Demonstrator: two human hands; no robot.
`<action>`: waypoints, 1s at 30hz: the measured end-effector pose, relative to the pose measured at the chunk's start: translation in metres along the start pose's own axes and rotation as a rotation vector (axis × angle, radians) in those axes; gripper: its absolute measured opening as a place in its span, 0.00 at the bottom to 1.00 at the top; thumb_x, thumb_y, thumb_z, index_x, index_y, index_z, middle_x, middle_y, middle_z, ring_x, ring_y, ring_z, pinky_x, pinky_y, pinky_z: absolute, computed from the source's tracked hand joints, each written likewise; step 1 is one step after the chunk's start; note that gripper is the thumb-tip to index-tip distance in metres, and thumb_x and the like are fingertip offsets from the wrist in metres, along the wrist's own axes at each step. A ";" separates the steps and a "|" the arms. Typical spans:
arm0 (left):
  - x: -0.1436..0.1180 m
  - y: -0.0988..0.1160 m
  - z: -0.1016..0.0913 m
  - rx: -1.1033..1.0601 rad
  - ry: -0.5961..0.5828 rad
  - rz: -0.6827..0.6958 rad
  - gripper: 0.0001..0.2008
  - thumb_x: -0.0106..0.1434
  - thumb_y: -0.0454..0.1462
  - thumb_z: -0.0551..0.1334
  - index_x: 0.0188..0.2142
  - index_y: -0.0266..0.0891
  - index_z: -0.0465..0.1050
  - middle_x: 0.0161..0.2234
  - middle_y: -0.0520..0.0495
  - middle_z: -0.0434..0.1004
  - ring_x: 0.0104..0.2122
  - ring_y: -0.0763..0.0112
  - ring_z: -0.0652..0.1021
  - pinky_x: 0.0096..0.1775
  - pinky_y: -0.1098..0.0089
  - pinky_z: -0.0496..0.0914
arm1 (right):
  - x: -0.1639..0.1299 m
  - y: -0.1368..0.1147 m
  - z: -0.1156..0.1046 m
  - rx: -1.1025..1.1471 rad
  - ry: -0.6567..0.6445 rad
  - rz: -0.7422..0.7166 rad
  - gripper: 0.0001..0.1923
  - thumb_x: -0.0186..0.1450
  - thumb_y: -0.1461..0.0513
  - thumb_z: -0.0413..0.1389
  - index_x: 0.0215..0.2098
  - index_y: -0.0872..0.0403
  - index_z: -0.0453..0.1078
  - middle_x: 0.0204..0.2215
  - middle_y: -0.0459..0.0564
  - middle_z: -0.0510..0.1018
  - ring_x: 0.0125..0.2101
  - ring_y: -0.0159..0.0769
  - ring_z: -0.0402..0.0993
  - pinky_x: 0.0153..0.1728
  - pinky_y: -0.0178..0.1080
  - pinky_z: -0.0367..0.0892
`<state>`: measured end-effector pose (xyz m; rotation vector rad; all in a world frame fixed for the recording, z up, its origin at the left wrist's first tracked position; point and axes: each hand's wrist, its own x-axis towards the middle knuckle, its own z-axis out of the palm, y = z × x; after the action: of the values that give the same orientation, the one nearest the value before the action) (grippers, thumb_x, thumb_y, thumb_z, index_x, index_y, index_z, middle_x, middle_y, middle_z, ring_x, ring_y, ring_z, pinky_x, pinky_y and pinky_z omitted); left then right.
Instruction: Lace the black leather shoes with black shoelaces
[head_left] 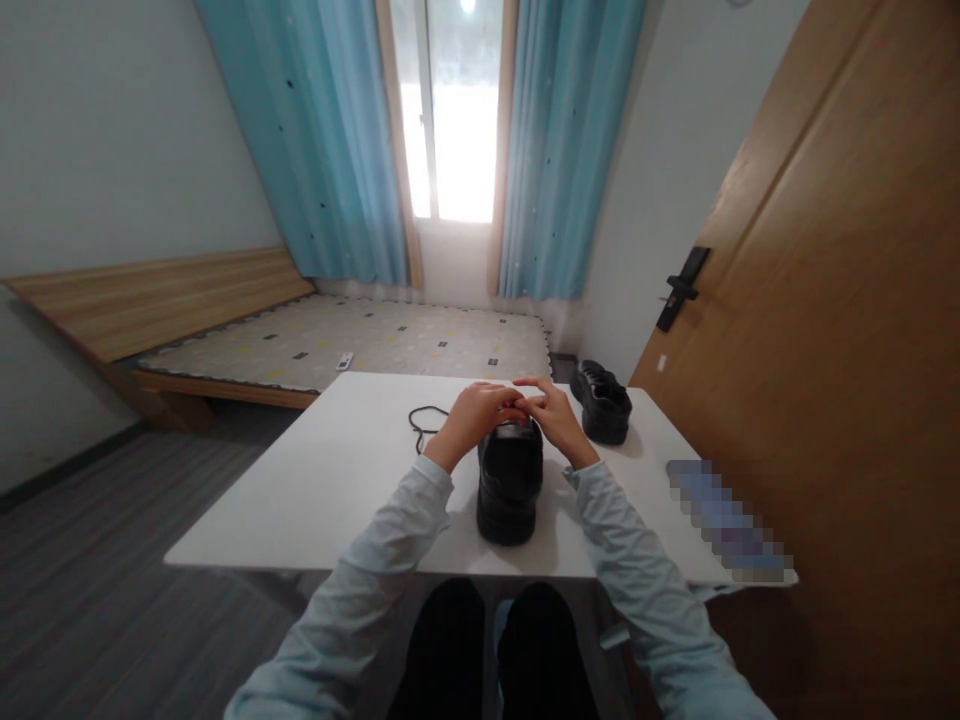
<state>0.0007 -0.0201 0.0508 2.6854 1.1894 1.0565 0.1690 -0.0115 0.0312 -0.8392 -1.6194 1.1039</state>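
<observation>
**Both hands at the far end of the black shoe**

While the black shoe (510, 480) stands upright on its sole near the table's (315, 500) near edge, about midway along it, both hands meet over its far end. The left hand (476, 415) is curled, fingers bent inward on top of the shoe; the right hand (551, 415) is likewise half-closed, its fingertips pinched toward the left hand's. They seem to be gripping something thin between them, probably a lace end, though it is too small to tell for sure.

A black shoelace (421, 420) lies loose on the tabletop just left of the left hand, trailing toward the far edge. From this, the step in hand looks like work on the lacing at the shoe's upper. The next move would call for a fine pinch and steady feeding, with one hand keeping the shoe from sliding.

The shoe's long axis runs from the near edge toward the far edge, heel toward the person, toe away. A second black shoe (602, 402) sits near the far right corner, angled, well apart from the first.
</observation>
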 end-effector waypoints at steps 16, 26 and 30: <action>-0.034 -0.054 0.018 -0.820 0.104 -0.438 0.14 0.57 0.44 0.64 0.30 0.36 0.63 0.27 0.47 0.77 0.29 0.70 0.79 0.32 0.67 0.76 | -0.002 0.009 0.005 -0.250 -0.125 0.006 0.17 0.56 0.53 0.60 0.37 0.56 0.69 0.26 0.45 0.75 0.26 0.31 0.69 0.30 0.35 0.64; -0.044 -0.057 0.019 -0.895 -0.128 -0.491 0.18 0.53 0.47 0.66 0.34 0.33 0.76 0.30 0.44 0.79 0.33 0.66 0.80 0.36 0.66 0.76 | -0.008 0.009 0.000 -0.343 -0.222 0.002 0.12 0.61 0.55 0.56 0.35 0.56 0.71 0.30 0.49 0.79 0.31 0.35 0.74 0.35 0.37 0.66; -0.045 -0.059 0.023 -0.887 -0.120 -0.498 0.15 0.51 0.44 0.68 0.31 0.33 0.76 0.29 0.45 0.80 0.33 0.66 0.80 0.36 0.66 0.76 | -0.008 0.009 0.001 -0.525 -0.142 -0.102 0.09 0.62 0.59 0.55 0.35 0.56 0.72 0.32 0.49 0.76 0.31 0.33 0.70 0.35 0.36 0.64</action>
<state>-0.0452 -0.0029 -0.0091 1.6474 0.9601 0.9897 0.1706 -0.0160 0.0200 -1.0128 -2.0919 0.6817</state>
